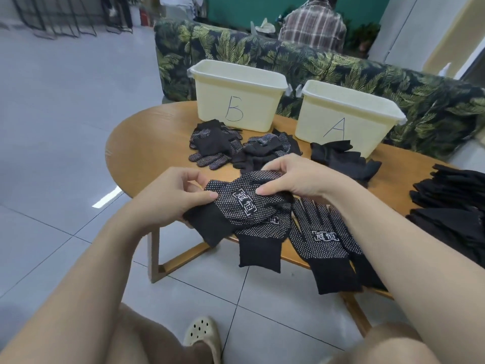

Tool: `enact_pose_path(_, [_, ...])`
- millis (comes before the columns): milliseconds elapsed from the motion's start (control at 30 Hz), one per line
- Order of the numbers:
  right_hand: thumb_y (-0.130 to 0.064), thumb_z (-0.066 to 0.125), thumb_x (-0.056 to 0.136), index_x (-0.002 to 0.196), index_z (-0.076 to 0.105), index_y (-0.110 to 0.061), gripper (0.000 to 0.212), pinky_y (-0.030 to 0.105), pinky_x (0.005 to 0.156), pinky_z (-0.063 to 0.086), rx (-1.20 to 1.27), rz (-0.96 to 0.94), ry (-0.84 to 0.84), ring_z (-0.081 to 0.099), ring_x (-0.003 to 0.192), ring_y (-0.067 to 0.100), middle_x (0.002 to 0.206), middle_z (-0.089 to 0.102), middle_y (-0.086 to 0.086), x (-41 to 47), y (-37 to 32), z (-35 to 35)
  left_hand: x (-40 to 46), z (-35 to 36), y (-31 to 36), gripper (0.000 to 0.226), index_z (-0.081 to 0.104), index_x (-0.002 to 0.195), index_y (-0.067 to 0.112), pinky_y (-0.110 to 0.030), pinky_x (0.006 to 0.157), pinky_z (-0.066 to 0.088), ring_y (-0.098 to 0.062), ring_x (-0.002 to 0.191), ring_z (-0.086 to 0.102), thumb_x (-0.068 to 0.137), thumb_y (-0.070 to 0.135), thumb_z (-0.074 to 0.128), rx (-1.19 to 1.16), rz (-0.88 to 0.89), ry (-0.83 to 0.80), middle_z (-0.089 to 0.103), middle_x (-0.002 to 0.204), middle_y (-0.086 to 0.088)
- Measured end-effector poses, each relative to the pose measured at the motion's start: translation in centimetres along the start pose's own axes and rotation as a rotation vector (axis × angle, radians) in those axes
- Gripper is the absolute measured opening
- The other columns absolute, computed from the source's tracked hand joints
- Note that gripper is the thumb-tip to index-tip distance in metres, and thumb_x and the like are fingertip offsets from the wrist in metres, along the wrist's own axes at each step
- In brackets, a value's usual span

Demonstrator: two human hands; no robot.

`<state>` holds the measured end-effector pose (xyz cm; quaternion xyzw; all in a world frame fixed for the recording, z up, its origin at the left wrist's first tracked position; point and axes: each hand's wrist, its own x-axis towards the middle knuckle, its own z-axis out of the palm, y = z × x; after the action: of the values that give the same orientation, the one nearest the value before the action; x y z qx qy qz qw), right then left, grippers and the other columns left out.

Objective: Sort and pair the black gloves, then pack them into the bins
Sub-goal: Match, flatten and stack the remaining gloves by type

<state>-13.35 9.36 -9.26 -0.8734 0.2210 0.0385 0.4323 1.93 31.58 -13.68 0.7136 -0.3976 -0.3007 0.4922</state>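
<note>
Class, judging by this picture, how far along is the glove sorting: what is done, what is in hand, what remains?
Done: small heaps of gloves lie before bin B and bin A; the bin insides are hidden. In hand: the left hand and right hand hold a dotted glove over another. Left: a dotted pair at the table edge, the plain black stack, and seemingly the packing.

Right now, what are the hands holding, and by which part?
Both hold one dotted glove: the left hand pinches it near the cuff, the right hand grips the finger end.
</note>
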Motion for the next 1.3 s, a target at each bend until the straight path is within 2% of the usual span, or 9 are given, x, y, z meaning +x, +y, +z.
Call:
enact_pose_path(100, [-0.032,0.085,0.081,0.118,0.074,-0.021,0.040,0.036,0.104,0.049,-0.203,-0.043,0.066,0.069,0.104,0.013,0.111,0.075,-0.007,2.5,-2.3,1.4,-0.8,-1.1,-1.3,0.023,0.057,0.083,0.008,-0.024,0.044,0.046,-0.008,0.045,0.056,0.093,0.020,0.073,0.041,-0.063,0.091,0.063,0.054,0.004])
enact_pose_path(267, [-0.030,0.086,0.079,0.116,0.073,-0.025,0.040,0.035,0.101,0.050,-0.346,-0.108,0.044,0.066,0.100,0.010,0.112,0.071,-0.010,6.6,-4.3,3.2,-1.2,-3.1,-3.3,0.029,0.060,0.089,0.001,-0.042,0.052,0.059,-0.027,0.051,0.061,0.089,0.023,0.079,0.116,-0.130,0.173,0.064,0.058,-0.004])
enact_pose_path(433, [-0.029,0.086,0.080,0.117,0.070,-0.033,0.040,0.040,0.103,0.049,-0.452,-0.135,0.027,0.065,0.112,0.020,0.136,0.061,-0.005,9.3,-4.6,4.2,-1.1,-3.0,-3.4,0.020,0.064,0.091,0.020,-0.025,0.047,0.043,-0.010,0.046,0.059,0.085,0.029,0.081,0.325,-0.107,0.193,0.064,0.052,0.002])
enact_pose_path(667, [-0.030,0.085,0.080,0.117,0.067,-0.038,0.041,0.030,0.107,0.041,-0.445,-0.264,0.053,0.054,0.124,0.009,0.137,0.059,-0.012,10.3,-3.4,5.0,-1.1,-3.2,-3.6,0.036,0.061,0.107,0.031,-0.038,0.077,0.051,-0.019,0.092,0.060,0.083,0.055,0.072,0.768,0.049,0.419,0.057,0.090,0.011])
enact_pose_path(800, [-0.028,0.084,0.081,0.121,0.065,-0.036,0.044,0.021,0.088,0.049,-0.392,-0.294,0.119,0.065,0.100,0.005,0.120,0.064,-0.012,10.2,-2.7,4.8,-0.1,-1.3,-4.5,0.056,0.059,0.138,0.025,-0.039,0.110,0.039,-0.022,0.128,0.050,0.098,0.058,0.038,0.779,0.358,0.174,0.056,0.137,0.000])
enact_pose_path(900, [-0.024,0.079,0.087,0.128,0.062,-0.029,0.044,0.016,0.087,0.047,-0.385,-0.320,0.241,0.062,0.100,0.009,0.118,0.062,-0.007,8.9,-2.3,4.7,0.5,-0.1,-5.1,0.081,0.034,0.158,0.026,-0.027,0.123,0.004,-0.020,0.155,0.017,0.092,0.064,0.007,0.915,0.288,-0.004,0.023,0.168,0.000])
enact_pose_path(1067, [-0.024,0.072,0.093,0.126,0.063,-0.023,0.035,0.020,0.095,0.047,-0.461,-0.347,0.348,0.056,0.107,0.005,0.117,0.058,-0.008,4.3,-0.5,4.8,0.6,-1.1,-6.1,0.094,0.009,0.164,0.027,-0.032,0.123,-0.011,-0.014,0.158,-0.004,0.081,0.066,-0.014,1.043,0.123,0.004,0.001,0.172,0.005])
enact_pose_path(1233, [-0.042,0.062,0.094,0.129,0.061,-0.024,0.039,0.037,0.105,0.046,-0.613,-0.311,0.340,0.051,0.120,0.009,0.125,0.055,-0.011,-0.3,2.5,6.6,0.2,-0.6,-4.9,0.094,0.031,0.157,0.022,-0.041,0.125,-0.002,-0.023,0.155,0.015,0.084,0.068,-0.006,1.069,0.117,0.129,0.025,0.167,-0.003])
enact_pose_path(1300, [-0.053,0.054,0.094,0.136,0.057,-0.025,0.051,0.040,0.110,0.043,-0.658,-0.271,0.332,0.047,0.128,0.012,0.134,0.053,-0.010,-1.2,3.1,7.3,0.7,-0.6,-4.4,0.089,0.030,0.159,0.024,-0.037,0.125,-0.006,-0.022,0.157,0.009,0.088,0.067,-0.003,1.040,0.177,0.099,0.019,0.169,-0.002])
